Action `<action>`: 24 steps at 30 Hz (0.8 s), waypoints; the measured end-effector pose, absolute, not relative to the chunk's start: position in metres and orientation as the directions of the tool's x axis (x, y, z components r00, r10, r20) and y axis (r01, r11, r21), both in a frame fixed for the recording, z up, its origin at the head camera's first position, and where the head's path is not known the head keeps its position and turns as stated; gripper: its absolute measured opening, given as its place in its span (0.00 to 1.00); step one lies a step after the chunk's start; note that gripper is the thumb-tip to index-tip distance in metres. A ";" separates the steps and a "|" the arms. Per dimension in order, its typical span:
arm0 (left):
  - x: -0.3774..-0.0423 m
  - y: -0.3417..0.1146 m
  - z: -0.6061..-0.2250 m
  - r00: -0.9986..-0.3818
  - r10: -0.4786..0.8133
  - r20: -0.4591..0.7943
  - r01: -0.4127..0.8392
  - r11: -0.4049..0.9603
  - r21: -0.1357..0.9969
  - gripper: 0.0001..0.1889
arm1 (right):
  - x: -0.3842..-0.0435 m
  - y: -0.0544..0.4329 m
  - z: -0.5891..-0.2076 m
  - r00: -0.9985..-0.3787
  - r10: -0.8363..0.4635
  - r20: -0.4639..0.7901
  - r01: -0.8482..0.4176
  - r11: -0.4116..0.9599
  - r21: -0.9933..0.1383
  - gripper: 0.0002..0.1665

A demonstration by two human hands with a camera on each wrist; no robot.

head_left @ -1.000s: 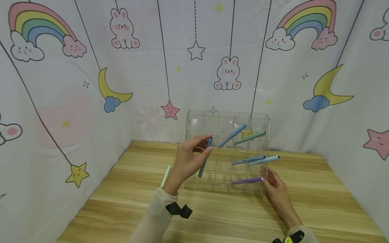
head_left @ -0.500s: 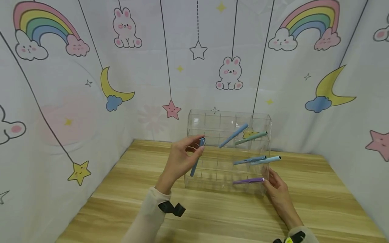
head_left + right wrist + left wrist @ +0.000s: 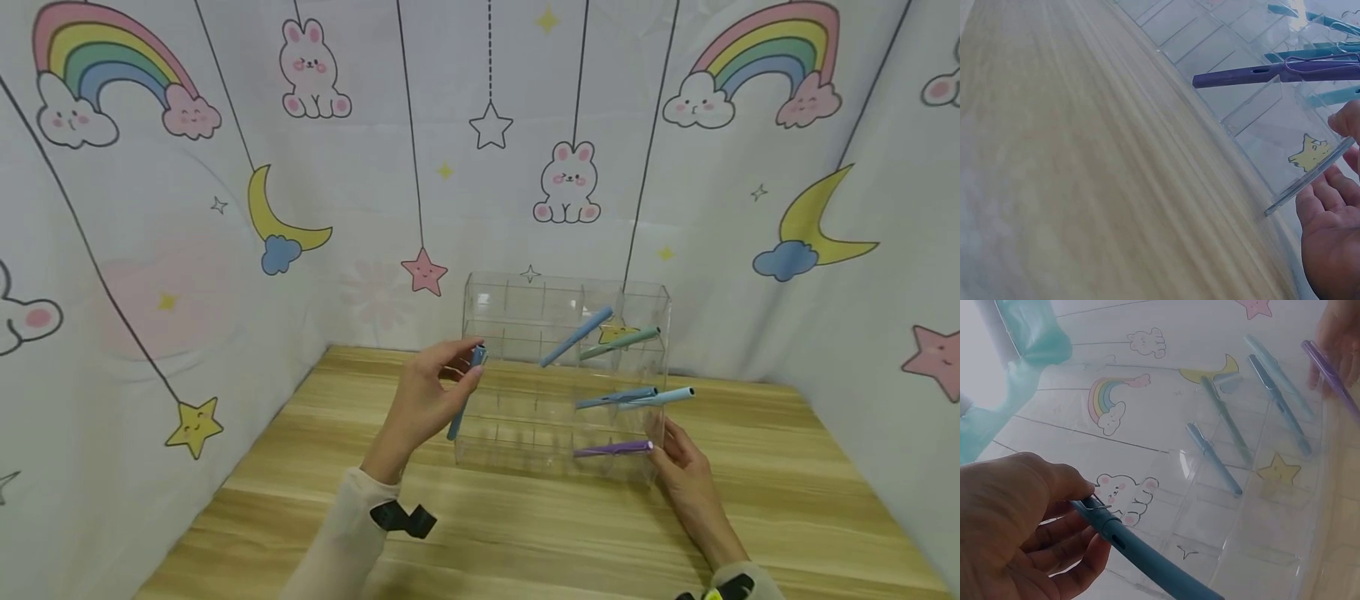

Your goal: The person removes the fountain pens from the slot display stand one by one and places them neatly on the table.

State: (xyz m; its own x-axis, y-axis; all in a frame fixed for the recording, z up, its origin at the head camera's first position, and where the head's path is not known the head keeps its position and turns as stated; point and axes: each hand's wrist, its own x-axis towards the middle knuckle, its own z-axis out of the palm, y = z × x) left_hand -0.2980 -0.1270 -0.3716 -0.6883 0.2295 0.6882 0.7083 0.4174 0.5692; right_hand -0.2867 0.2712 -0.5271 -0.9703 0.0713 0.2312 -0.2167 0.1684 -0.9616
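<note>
My left hand pinches a blue pen near its clip end, between thumb and fingers. The pen slants downward at the left edge of a clear multi-compartment rack. At the rack's lower right, my right hand grips the side panel, thumb on one face and fingers on the other in the right wrist view. Several pens lean out of the compartments: a blue pen and a green pen above, another blue pen and a light blue pen below them, then a purple pen lowest.
The rack stands on a wood-grain table. Behind it and along both sides hangs a white curtain printed with rainbows, rabbits, moons and stars.
My left hand has moved left with the blue pen, from in front of the rack to its left edge. A pale green pen at the left is now hidden. The right hand stays put.
</note>
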 end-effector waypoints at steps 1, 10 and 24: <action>-0.298 -0.130 -0.373 -0.690 0.226 0.687 0.704 0.429 0.566 0.19 | -0.286 0.272 -0.527 -0.970 0.074 0.233 -0.218 0.172 -0.961 0.38; -0.300 -0.153 -0.377 -0.715 0.178 0.676 0.662 0.484 0.572 0.20 | -0.287 0.270 -0.527 -0.970 0.081 0.231 -0.213 0.181 -0.960 0.37; -0.311 -0.191 -0.373 -0.809 0.069 0.584 0.518 0.553 0.653 0.20 | -0.286 0.270 -0.527 -0.965 0.076 0.250 -0.230 0.208 -0.951 0.37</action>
